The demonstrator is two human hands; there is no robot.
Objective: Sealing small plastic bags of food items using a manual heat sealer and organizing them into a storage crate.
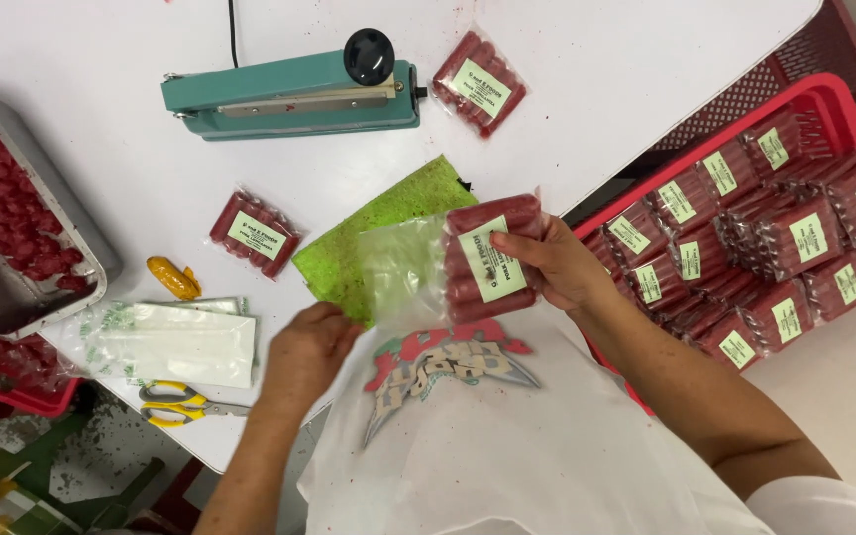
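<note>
My right hand (559, 266) grips a clear plastic bag of red sausages (487, 258) with a pale green label, held above the table's near edge. The bag's empty open end (403, 267) sticks out to the left. My left hand (307, 347) is curled beside that end, at the edge of a green cloth (388, 223); whether it touches the bag I cannot tell.
A teal heat sealer (289, 94) lies at the back of the white table (596, 79). Two sealed sausage packs (253, 234) (479, 83) lie on the table. A metal tray of red sausages (12, 228) is on the left. Empty bags (175, 342), yellow scissors (182, 404), and a red crate of packs (755, 238) are nearby.
</note>
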